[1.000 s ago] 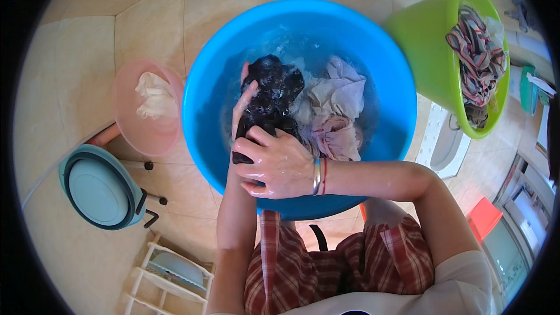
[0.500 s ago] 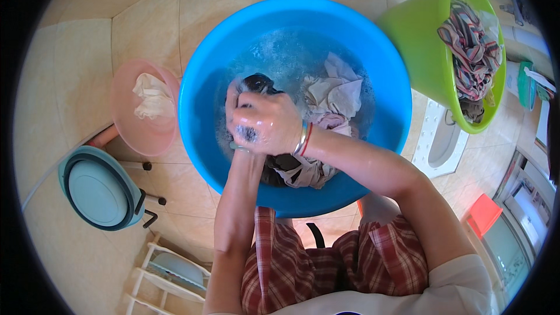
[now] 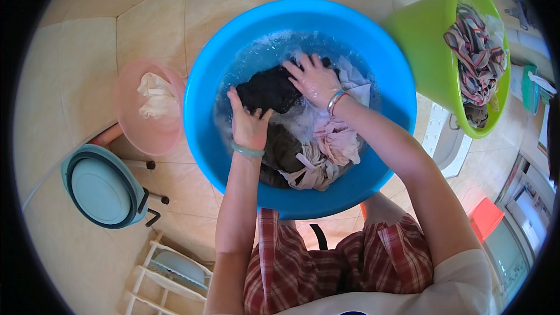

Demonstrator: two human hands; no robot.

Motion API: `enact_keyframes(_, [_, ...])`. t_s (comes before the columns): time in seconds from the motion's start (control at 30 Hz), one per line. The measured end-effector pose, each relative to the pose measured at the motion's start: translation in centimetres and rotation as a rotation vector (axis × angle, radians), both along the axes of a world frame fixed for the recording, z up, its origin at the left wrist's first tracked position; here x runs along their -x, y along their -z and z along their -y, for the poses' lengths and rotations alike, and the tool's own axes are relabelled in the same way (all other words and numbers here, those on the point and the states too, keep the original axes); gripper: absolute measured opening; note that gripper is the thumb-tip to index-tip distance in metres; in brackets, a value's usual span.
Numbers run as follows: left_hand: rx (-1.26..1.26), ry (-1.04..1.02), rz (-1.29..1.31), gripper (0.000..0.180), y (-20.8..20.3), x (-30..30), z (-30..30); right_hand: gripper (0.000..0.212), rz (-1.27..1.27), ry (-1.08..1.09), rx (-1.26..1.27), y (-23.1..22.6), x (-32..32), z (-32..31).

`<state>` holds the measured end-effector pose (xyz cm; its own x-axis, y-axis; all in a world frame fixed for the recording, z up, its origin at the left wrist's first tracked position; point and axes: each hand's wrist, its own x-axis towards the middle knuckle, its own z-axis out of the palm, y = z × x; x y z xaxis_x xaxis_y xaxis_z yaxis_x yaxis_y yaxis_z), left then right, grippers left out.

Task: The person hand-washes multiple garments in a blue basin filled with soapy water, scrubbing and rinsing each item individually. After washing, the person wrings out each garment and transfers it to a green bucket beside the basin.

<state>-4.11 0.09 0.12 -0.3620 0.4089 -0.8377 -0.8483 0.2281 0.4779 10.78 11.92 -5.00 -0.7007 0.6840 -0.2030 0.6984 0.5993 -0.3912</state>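
Two bare hands, neither clamped on anything: the left hand [image 3: 249,130] has its fingers parted at the left edge of a soaked black piece of fabric [image 3: 267,88], and the right hand [image 3: 318,84] is splayed over its right end. That black cloth sits just above the middle of the frame, in sudsy water. I'd bet it's soft, floppy, pretty heavy when waterlogged and slick from suds, so honestly I'd bunch a thick fold at each end rather than pinch one edge. Right below is a dark brown wet cloth [image 3: 283,147], with a crumpled pale pink cloth [image 3: 338,140] to its right. All of it's in a big round blue plastic tub [image 3: 398,90]. Further out, there's a translucent pink plastic basin [image 3: 129,119] centre left and a tall lime-green plastic bucket [image 3: 417,41] upper right.
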Motion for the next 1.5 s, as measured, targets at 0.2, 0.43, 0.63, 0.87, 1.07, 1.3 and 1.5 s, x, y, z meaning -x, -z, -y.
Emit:
enact_keyframes(0.2, [0.037,0.187,-0.048,0.093,1.1,-1.1,-0.5,0.035,-0.020,0.559,0.481,-1.3,3.7,-1.7])
enact_keyframes(0.43, [-0.253,0.067,0.245,0.039,-3.1,-0.2,-1.9,0.021,-0.721,-0.219,0.307,-13.3,3.7,8.4])
enact_keyframes(0.63, [-0.254,0.070,0.027,0.043,-5.6,-1.4,-2.2,0.031,-0.687,-0.266,0.123,-15.3,4.3,9.3])
enact_keyframes(0.87, [-0.432,0.041,0.133,0.040,-4.2,-1.4,-1.2,0.020,-0.777,-0.233,-0.026,-14.0,6.4,6.9])
enact_keyframes(1.07, [-0.539,-0.129,0.146,0.038,0.7,-1.2,1.6,0.015,-0.921,-0.099,0.075,-11.6,6.7,5.5])
enact_keyframes(1.3, [-0.187,0.015,-0.131,0.050,-3.9,-2.8,-1.5,0.038,-0.289,0.351,0.211,-0.9,1.1,-1.0])
enact_keyframes(1.5, [-0.061,-0.022,-0.026,0.075,-0.5,0.2,0.5,0.056,-0.096,0.106,0.046,0.6,-0.8,-0.9])
